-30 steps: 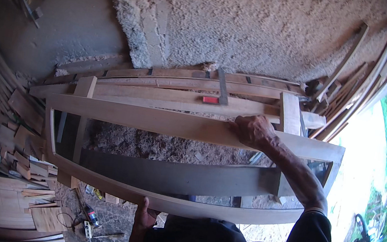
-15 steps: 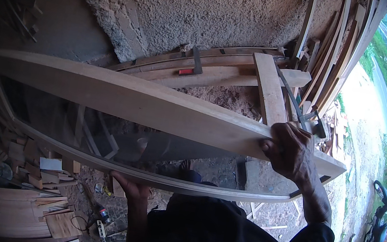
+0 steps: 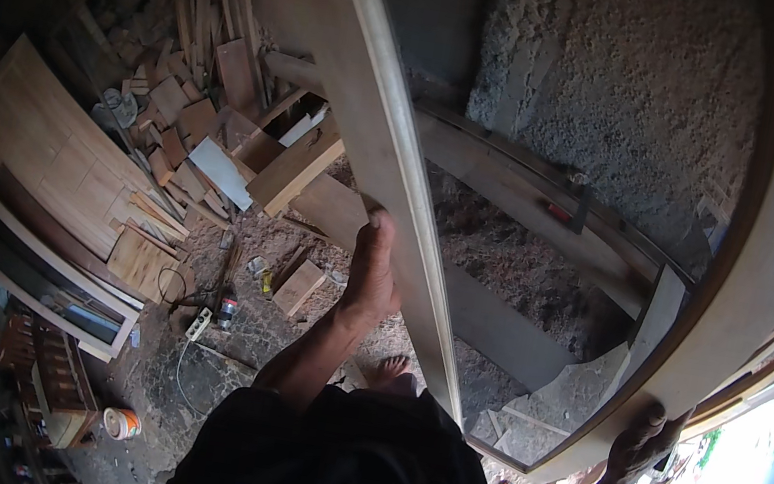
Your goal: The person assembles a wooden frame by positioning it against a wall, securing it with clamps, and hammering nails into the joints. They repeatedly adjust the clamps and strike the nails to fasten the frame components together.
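A long wooden frame (image 3: 374, 108), like a window or door frame, stands raised before me, its two long sides reaching away from me. Through its middle I see the floor and wall; whether a pane fills it I cannot tell. My left hand (image 3: 374, 270) grips the frame's left side, thumb upward along the wood. On the outer face of the right side lies my right hand (image 3: 641, 442), thumb against the wood and the other fingers mostly hidden behind it.
Wood offcuts (image 3: 167, 96) are heaped at the left, by a leaning wooden panel (image 3: 60, 134) and a smaller frame (image 3: 56, 286). A power strip (image 3: 199, 324) with its cord, a white-and-orange bucket (image 3: 121, 423) and a wooden block (image 3: 300, 287) are on the floor. My bare foot (image 3: 390, 372) shows below.
The frame has swung from lying crosswise to pointing away from me. My right hand has moved down and right; my left hand has risen along with its side. The view has turned leftward.
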`<act>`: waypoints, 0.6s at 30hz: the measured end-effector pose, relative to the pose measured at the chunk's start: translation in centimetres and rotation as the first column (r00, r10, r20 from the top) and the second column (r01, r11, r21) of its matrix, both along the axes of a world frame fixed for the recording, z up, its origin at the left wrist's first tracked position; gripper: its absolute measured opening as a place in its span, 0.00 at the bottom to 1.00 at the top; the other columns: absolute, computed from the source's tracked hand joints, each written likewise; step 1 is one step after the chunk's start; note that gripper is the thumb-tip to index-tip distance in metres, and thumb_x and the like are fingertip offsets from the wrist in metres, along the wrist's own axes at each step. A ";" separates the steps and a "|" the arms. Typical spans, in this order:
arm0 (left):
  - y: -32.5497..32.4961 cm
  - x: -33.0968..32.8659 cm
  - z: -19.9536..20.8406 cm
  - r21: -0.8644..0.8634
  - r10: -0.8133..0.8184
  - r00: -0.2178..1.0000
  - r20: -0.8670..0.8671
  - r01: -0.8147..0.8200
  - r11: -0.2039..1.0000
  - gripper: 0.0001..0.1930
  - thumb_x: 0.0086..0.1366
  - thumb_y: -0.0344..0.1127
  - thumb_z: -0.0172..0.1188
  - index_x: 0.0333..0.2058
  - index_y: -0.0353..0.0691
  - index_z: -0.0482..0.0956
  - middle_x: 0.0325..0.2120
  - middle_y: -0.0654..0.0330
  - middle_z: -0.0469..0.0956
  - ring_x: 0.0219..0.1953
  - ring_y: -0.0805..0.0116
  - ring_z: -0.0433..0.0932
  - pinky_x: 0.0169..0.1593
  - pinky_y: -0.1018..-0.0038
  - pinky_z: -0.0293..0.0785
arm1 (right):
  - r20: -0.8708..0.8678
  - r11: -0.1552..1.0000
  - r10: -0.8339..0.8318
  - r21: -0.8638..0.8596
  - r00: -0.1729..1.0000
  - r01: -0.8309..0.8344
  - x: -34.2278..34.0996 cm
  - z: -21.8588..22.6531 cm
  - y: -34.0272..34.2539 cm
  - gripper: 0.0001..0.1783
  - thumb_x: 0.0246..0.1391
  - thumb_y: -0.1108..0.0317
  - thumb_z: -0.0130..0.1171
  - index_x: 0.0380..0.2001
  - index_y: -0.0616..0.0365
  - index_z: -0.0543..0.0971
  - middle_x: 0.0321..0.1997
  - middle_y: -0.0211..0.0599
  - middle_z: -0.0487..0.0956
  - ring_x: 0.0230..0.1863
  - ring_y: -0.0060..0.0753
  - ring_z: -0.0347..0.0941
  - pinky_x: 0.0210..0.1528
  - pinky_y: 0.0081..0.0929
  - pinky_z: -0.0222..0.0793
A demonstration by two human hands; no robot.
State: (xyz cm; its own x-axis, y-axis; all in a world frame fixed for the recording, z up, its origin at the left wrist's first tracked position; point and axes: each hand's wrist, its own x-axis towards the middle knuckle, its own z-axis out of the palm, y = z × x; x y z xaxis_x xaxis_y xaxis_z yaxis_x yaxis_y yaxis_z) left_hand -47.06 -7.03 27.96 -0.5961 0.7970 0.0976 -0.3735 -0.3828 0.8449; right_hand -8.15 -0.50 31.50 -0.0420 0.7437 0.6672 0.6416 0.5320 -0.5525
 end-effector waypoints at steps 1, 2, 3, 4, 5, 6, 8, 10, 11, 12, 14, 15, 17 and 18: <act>0.1 -0.6 0.7 -0.002 0.011 0.997 -0.081 -0.011 1.000 0.45 0.57 0.81 0.50 0.48 0.38 0.70 0.34 0.55 0.76 0.30 0.63 0.83 0.31 0.63 0.86 | -0.075 1.000 0.002 0.023 0.997 0.000 -0.4 -0.9 0.8 0.41 0.69 0.36 0.43 0.62 0.68 0.68 0.38 0.43 0.76 0.36 0.36 0.72 0.39 0.33 0.68; 0.2 -1.0 1.3 0.001 0.046 0.985 -0.164 -0.046 0.999 0.42 0.60 0.79 0.49 0.44 0.39 0.71 0.31 0.59 0.74 0.28 0.68 0.78 0.30 0.67 0.80 | -0.100 1.000 -0.013 0.016 0.995 0.015 -0.4 -1.5 1.3 0.42 0.68 0.36 0.43 0.61 0.69 0.68 0.41 0.44 0.76 0.39 0.35 0.72 0.42 0.33 0.67; 0.4 -1.5 2.1 0.000 0.082 0.964 -0.254 -0.085 0.996 0.39 0.62 0.78 0.49 0.39 0.40 0.72 0.28 0.64 0.71 0.27 0.73 0.73 0.29 0.71 0.73 | -0.129 0.998 -0.046 -0.051 0.991 0.039 -0.6 -2.1 1.7 0.42 0.69 0.36 0.42 0.61 0.71 0.68 0.44 0.48 0.75 0.43 0.38 0.71 0.45 0.36 0.66; 0.7 -1.9 2.9 0.001 0.115 0.933 -0.342 -0.122 0.993 0.37 0.65 0.76 0.48 0.35 0.41 0.72 0.25 0.68 0.69 0.25 0.77 0.69 0.28 0.74 0.67 | -0.154 0.991 -0.080 -0.119 0.985 0.062 -0.9 -2.6 2.0 0.42 0.70 0.37 0.41 0.61 0.72 0.68 0.48 0.52 0.75 0.47 0.41 0.71 0.49 0.39 0.66; 0.9 -2.3 3.8 0.020 0.137 0.894 -0.427 -0.142 0.990 0.35 0.66 0.75 0.47 0.31 0.42 0.72 0.22 0.70 0.67 0.24 0.79 0.66 0.27 0.75 0.63 | -0.177 0.979 -0.117 -0.186 0.977 0.083 -1.1 -3.0 2.3 0.43 0.70 0.37 0.40 0.61 0.73 0.67 0.51 0.57 0.74 0.51 0.43 0.70 0.52 0.41 0.65; 1.1 -2.5 4.7 0.032 0.180 0.835 -0.520 -0.191 0.981 0.34 0.67 0.74 0.47 0.28 0.43 0.71 0.19 0.72 0.65 0.22 0.81 0.63 0.25 0.76 0.60 | -0.229 0.981 -0.130 -0.170 0.965 0.092 -1.8 -3.5 3.1 0.43 0.70 0.37 0.39 0.61 0.74 0.67 0.52 0.59 0.74 0.51 0.45 0.70 0.53 0.43 0.65; 1.3 -3.1 6.8 0.077 0.187 0.740 -0.646 -0.180 0.981 0.34 0.69 0.73 0.46 0.25 0.45 0.71 0.16 0.73 0.63 0.20 0.81 0.61 0.23 0.76 0.57 | -0.267 0.953 -0.228 -0.256 0.936 0.159 -3.1 -4.4 4.2 0.41 0.73 0.40 0.34 0.61 0.75 0.66 0.55 0.65 0.72 0.52 0.53 0.70 0.56 0.48 0.65; 1.7 -3.1 8.6 0.106 0.206 0.643 -0.738 -0.190 0.976 0.32 0.70 0.70 0.45 0.27 0.46 0.73 0.16 0.70 0.65 0.17 0.78 0.64 0.19 0.75 0.61 | -0.408 0.947 -0.234 -0.302 0.883 0.112 -4.0 -5.5 4.7 0.41 0.73 0.39 0.31 0.58 0.75 0.68 0.54 0.65 0.72 0.53 0.52 0.70 0.56 0.49 0.65; 2.3 -2.8 9.4 0.099 0.214 0.601 -0.770 -0.219 0.971 0.32 0.71 0.70 0.45 0.27 0.45 0.73 0.17 0.69 0.67 0.17 0.78 0.65 0.19 0.75 0.63 | -0.444 0.942 -0.224 -0.328 0.868 0.075 -4.3 -6.0 4.8 0.42 0.73 0.38 0.30 0.57 0.75 0.69 0.54 0.65 0.71 0.53 0.51 0.70 0.56 0.50 0.66; 2.9 -2.4 10.0 0.087 0.220 0.572 -0.790 -0.251 0.964 0.32 0.71 0.69 0.45 0.27 0.45 0.73 0.17 0.68 0.68 0.18 0.78 0.66 0.19 0.75 0.64 | -0.427 0.954 -0.223 -0.280 0.876 0.107 -4.7 -6.5 5.1 0.43 0.72 0.37 0.30 0.54 0.73 0.70 0.53 0.65 0.71 0.53 0.50 0.70 0.57 0.50 0.66; 3.9 -2.4 11.4 0.096 0.216 0.460 -0.861 -0.269 0.958 0.33 0.73 0.68 0.41 0.29 0.42 0.75 0.18 0.66 0.71 0.18 0.75 0.70 0.20 0.72 0.68 | -0.538 0.923 -0.313 -0.366 0.783 0.117 -5.3 -7.8 5.4 0.43 0.72 0.37 0.33 0.61 0.74 0.65 0.61 0.65 0.67 0.58 0.50 0.68 0.61 0.51 0.66; 4.4 -2.8 12.2 0.024 0.141 0.446 -0.884 -0.257 0.966 0.34 0.74 0.68 0.39 0.29 0.42 0.76 0.18 0.66 0.71 0.19 0.74 0.71 0.22 0.71 0.69 | -0.478 0.957 -0.258 -0.247 0.840 0.154 -5.5 -8.2 5.4 0.43 0.71 0.38 0.35 0.64 0.72 0.63 0.62 0.63 0.66 0.60 0.49 0.67 0.62 0.51 0.65; 5.7 -3.1 13.4 -0.126 -0.028 0.414 -0.910 -0.213 0.969 0.36 0.74 0.69 0.36 0.30 0.42 0.76 0.17 0.66 0.71 0.20 0.71 0.73 0.24 0.68 0.73 | -0.190 0.968 -0.177 0.142 0.966 0.205 -5.7 -8.8 5.0 0.43 0.70 0.38 0.38 0.68 0.69 0.58 0.66 0.60 0.63 0.63 0.48 0.65 0.65 0.51 0.64; 6.3 -3.0 13.7 -0.190 -0.104 0.376 -0.921 -0.199 0.962 0.38 0.73 0.71 0.30 0.30 0.44 0.76 0.18 0.65 0.71 0.23 0.69 0.74 0.30 0.62 0.75 | -0.220 0.968 -0.129 0.182 0.967 0.171 -5.6 -8.9 4.7 0.42 0.70 0.38 0.40 0.69 0.66 0.58 0.66 0.59 0.64 0.63 0.47 0.65 0.66 0.50 0.64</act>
